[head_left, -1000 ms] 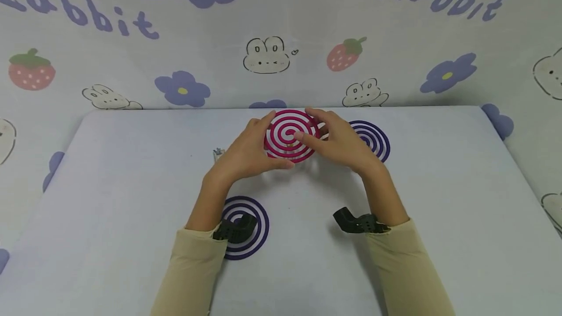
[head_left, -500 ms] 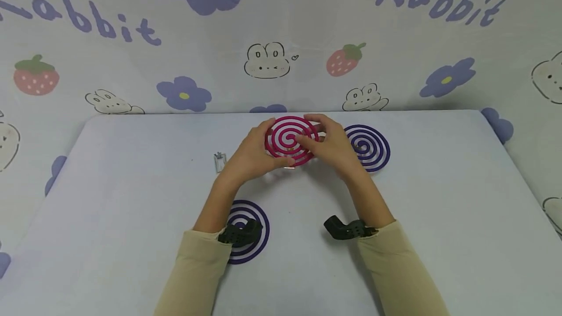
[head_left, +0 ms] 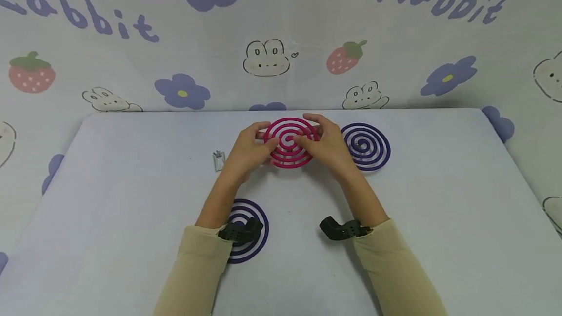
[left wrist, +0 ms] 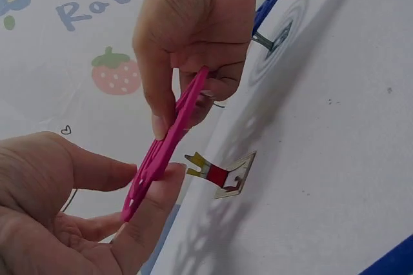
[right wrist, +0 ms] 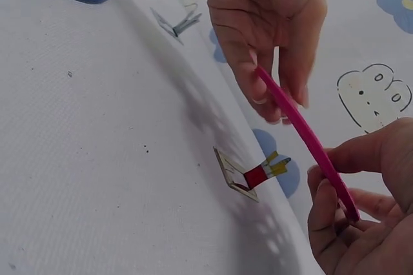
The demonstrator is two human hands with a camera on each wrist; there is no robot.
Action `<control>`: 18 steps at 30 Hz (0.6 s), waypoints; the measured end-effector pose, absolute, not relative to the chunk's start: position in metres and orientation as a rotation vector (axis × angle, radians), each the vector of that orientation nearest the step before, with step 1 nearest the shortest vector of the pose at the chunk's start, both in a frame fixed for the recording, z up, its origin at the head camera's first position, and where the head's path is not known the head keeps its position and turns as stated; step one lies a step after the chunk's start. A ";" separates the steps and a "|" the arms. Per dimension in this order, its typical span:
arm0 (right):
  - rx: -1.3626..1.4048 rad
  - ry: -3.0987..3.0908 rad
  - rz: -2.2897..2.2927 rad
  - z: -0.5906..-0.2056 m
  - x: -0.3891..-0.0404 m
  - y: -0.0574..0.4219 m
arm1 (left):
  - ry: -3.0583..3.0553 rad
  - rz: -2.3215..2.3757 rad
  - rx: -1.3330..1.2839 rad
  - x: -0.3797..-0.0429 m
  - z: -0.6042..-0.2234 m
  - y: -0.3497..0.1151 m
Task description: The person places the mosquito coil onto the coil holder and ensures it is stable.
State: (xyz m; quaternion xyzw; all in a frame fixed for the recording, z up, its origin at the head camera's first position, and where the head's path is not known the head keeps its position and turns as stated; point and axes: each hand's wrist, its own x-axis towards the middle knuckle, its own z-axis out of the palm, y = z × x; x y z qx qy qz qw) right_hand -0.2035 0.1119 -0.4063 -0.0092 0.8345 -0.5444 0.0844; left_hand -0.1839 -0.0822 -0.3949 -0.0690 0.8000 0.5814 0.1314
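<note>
A pink mosquito coil (head_left: 291, 161) is held up between both hands, over a small metal stand with a red-and-yellow upright prong (left wrist: 215, 174). My left hand (head_left: 248, 152) pinches its left side, thumb on the upper face and fingers beneath. On the opposite side my right hand (head_left: 328, 146) pinches it too, thumb near the spiral's centre. Both wrist views show the coil (right wrist: 303, 130) tilted nearly edge-on, apart from the prong of the stand (right wrist: 257, 177).
A dark blue coil (head_left: 373, 160) sits raised on its own stand to the right. Another blue coil (head_left: 263, 243) lies near the front, partly under the left wrist. A bare metal stand (head_left: 218, 161) is left of the hands. Behind the table hangs a printed cloth (head_left: 307, 13).
The left thumb has shifted from below the pink coil's near edge onto its upper face. The right forearm has moved slightly inward, uncovering more of the right blue coil.
</note>
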 end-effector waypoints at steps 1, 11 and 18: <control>-0.013 2.483 -1.631 -0.407 -0.203 0.111 | 2.323 1.690 -0.211 -0.184 -0.396 -0.082; -0.062 2.529 -1.602 -0.411 -0.200 0.105 | 2.313 1.749 -0.193 -0.185 -0.406 -0.075; -0.050 2.535 -1.601 -0.411 -0.198 0.101 | 2.347 1.729 -0.157 -0.184 -0.408 -0.074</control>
